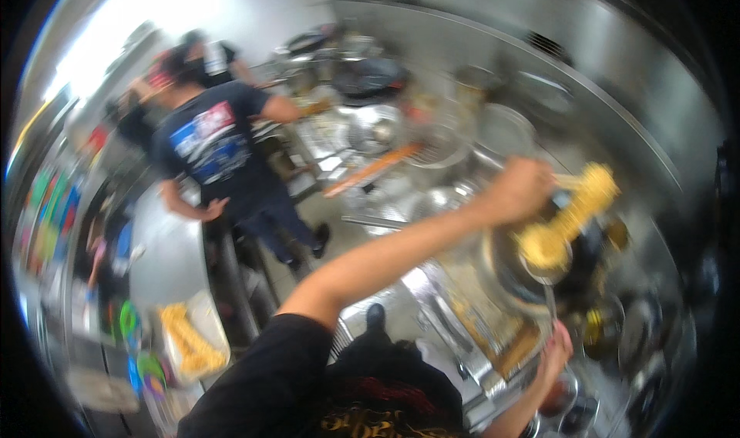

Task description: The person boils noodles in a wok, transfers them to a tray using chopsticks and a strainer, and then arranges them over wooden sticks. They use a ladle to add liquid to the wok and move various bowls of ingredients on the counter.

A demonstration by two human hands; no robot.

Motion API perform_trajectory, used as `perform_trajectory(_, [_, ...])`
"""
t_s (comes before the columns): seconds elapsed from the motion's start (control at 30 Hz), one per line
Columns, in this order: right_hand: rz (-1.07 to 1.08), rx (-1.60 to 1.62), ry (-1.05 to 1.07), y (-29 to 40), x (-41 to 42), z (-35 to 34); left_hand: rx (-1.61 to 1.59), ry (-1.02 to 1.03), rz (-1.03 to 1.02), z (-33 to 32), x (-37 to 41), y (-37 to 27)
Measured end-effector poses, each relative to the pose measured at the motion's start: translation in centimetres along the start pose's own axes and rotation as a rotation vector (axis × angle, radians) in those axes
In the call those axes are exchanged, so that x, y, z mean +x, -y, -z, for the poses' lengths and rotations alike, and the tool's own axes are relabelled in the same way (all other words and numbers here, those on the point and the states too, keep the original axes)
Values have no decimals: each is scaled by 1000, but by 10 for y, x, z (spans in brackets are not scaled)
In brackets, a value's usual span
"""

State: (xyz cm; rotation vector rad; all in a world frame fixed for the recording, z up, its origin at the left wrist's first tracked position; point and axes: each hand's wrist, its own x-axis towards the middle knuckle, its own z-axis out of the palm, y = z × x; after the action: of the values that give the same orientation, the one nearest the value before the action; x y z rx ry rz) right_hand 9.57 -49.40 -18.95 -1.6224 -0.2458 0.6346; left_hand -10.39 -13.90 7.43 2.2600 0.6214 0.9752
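My left hand (523,186) reaches across a wok (497,264) on the stove and grips pale, thin sticks (569,181), probably chopsticks, though blur hides their form. At their tip hangs a clump of what look like yellow noodles (584,207), stretching down to a second clump in a metal ladle (548,279). The ladle's thin handle is held in my right hand (556,348), low on the right. Its bowl sits above the dark inside of the wok, mostly covered by the noodles.
A strainer with a wooden handle (376,169) lies across the range beside steel pots. Another wok (370,80) stands farther along. A co-worker (214,132) stands at the left. Behind, a tray (217,316) holds similar yellow food. Bowls (561,394) line the right.
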Motion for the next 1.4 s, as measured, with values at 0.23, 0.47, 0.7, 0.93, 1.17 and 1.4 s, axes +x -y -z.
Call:
perform_trajectory(0.23, [-111,-12,-47,-11,35,0,-157,-33,-48,-3,-3,4])
perform_trajectory(0.47, [349,-288,61,-2,15,20,-82,-131,-201,-17,-4,13])
perform_trajectory(0.7, [229,-134,95,21,7,-3,-154,-230,-247,-31,-7,17])
perform_trajectory(0.93, [61,54,184,17,26,7,-116,-191,-184,-39,-2,27])
perform_trajectory(1.17, [79,-44,264,-2,53,20,-114,-155,-102,-40,1,30])
perform_trajectory(1.4, [183,-128,342,-5,46,29,-123,-142,-154,-31,-2,21])
